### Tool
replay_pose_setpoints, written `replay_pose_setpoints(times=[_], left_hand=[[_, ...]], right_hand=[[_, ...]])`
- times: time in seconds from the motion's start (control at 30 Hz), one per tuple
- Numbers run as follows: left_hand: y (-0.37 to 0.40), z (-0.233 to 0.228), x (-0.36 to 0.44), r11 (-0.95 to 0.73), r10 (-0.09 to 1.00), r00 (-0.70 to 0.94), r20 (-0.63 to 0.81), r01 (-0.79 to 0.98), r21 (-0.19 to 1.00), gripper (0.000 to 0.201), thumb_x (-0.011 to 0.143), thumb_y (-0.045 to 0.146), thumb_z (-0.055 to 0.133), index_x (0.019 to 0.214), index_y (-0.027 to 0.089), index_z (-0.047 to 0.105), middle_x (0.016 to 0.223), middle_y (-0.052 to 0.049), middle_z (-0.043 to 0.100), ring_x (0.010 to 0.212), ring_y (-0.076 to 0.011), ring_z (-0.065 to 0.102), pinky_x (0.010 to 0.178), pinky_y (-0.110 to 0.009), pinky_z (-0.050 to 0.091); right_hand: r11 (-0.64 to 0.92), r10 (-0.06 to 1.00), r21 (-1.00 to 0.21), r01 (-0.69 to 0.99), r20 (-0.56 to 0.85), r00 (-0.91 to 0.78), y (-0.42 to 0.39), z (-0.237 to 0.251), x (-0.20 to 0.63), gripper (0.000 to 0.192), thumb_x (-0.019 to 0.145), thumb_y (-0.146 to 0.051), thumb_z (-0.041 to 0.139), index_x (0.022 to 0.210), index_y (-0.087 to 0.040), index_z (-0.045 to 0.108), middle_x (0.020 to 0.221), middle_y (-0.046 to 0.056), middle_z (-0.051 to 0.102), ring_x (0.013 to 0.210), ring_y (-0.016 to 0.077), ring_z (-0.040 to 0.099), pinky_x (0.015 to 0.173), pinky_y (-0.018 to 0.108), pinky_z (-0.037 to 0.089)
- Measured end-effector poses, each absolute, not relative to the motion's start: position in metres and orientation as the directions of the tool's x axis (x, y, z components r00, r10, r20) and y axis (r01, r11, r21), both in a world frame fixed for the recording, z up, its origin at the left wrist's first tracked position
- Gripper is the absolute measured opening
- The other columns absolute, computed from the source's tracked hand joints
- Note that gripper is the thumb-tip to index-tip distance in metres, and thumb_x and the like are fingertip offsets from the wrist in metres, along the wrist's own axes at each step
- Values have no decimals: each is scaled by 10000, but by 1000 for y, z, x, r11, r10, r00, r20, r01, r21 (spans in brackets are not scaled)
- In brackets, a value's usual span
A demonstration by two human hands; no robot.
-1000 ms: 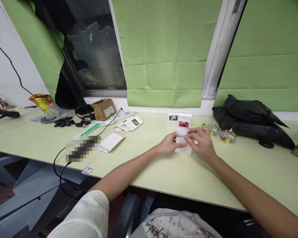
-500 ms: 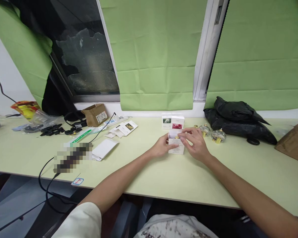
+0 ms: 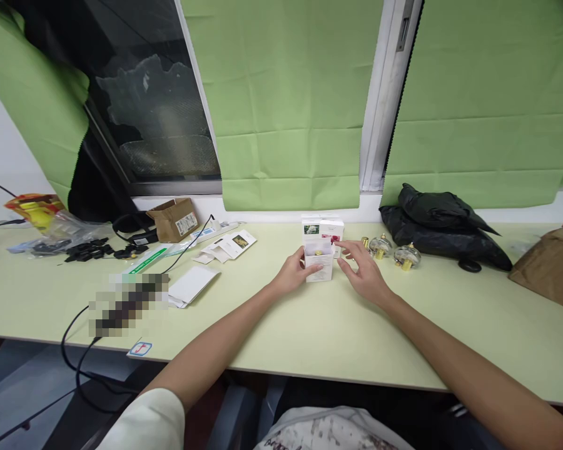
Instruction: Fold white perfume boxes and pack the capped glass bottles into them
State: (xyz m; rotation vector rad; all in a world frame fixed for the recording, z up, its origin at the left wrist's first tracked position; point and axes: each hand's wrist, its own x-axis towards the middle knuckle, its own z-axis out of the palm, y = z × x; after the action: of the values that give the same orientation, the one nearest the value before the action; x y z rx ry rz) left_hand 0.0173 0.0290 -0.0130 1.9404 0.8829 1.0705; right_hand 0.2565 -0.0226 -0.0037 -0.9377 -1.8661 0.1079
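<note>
A small white carton [image 3: 319, 270] with its top flap raised stands upright on the table in front of me. Something gold-coloured [image 3: 318, 253] shows inside its mouth. My left hand [image 3: 293, 273] is closed around the carton's left side, thumb across the front. Just to the right of the carton, my right hand [image 3: 362, 270] has its fingers apart and holds nothing; its fingertips are close to the carton's right edge. Behind stand white boxes with flower pictures [image 3: 311, 230]. Beyond my right hand sit two round clear glass bottles [image 3: 407, 256] with gold parts.
Black plastic bags [image 3: 441, 228] lie at the back right, near a brown paper package [image 3: 551, 265]. Flattened white cartons [image 3: 194, 284] lie left of my arms. Farther left are an open cardboard box [image 3: 173, 220], black cables and small black parts [image 3: 90, 249].
My right hand has come away from the carton's top to its right side, and its fingers have spread. The carton's mouth is now uncovered. The whole view has shifted slightly.
</note>
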Motion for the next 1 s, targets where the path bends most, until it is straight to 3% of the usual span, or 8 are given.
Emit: replay_pose_setpoints(times=[0.13, 0.3, 0.43, 0.6, 0.7, 0.87, 1.0], left_hand=[[25, -10, 20, -527, 804, 433, 408, 199, 826, 569, 876, 525, 778, 1300, 193, 593, 1250, -94, 728, 1094, -239, 675, 898, -335, 524], [18, -8, 23, -539, 778, 480, 406, 178, 823, 528, 881, 506, 781, 1265, 223, 554, 1230, -69, 723, 1064, -228, 689, 889, -346, 542], [17, -10, 25, -572, 777, 454, 437, 219, 790, 510, 910, 493, 752, 1269, 244, 490, 1227, -74, 682, 1059, -219, 665, 849, -342, 553], [23, -17, 25, -629, 774, 265, 576, 216, 747, 652, 845, 486, 825, 1222, 267, 341, 1254, -74, 553, 959, -165, 640, 794, -327, 584], [24, -18, 23, -673, 740, 252, 624, 241, 700, 570, 867, 490, 806, 1149, 267, 363, 1182, -37, 552, 888, -137, 627, 787, -316, 585], [19, -11, 21, -749, 663, 363, 655, 325, 578, 285, 997, 466, 649, 1159, 264, 532, 1144, -31, 580, 898, -143, 617, 775, -296, 573], [17, -7, 21, -773, 635, 389, 668, 325, 546, 259, 1002, 459, 644, 1157, 261, 582, 1132, -36, 587, 903, -150, 621, 769, -292, 577]], right_hand=[[717, 636, -440, 541, 731, -249, -25, -4, 253, 464, 1056, -337, 520, 1518, -368, 495, 1474, 87, 543, 1379, 280, 527, 1074, 481, 544], [691, 655, -432, 580, 714, -248, -24, -6, 252, 477, 1060, -357, 517, 1534, -372, 474, 1480, 95, 524, 1404, 297, 504, 1122, 524, 509], [681, 653, -406, 609, 713, -254, -25, -6, 253, 331, 1067, -370, 507, 1379, -328, 606, 1416, 111, 530, 1381, 306, 521, 1137, 521, 478], [668, 657, -397, 629, 712, -248, -25, -6, 253, 258, 1069, -385, 501, 1248, -285, 657, 1395, 125, 518, 1362, 316, 541, 1123, 505, 473], [660, 668, -404, 633, 702, -249, -24, -8, 253, 263, 1068, -389, 498, 1260, -289, 647, 1418, 124, 509, 1367, 319, 540, 1124, 508, 472], [666, 673, -422, 615, 696, -250, -25, -10, 251, 256, 1068, -391, 503, 1270, -305, 634, 1398, 116, 515, 1384, 317, 525, 1133, 512, 473], [669, 674, -478, 568, 713, -194, -26, -11, 248, 262, 1054, -386, 530, 1294, -301, 589, 1362, 112, 509, 1284, 292, 577, 1073, 490, 532]])
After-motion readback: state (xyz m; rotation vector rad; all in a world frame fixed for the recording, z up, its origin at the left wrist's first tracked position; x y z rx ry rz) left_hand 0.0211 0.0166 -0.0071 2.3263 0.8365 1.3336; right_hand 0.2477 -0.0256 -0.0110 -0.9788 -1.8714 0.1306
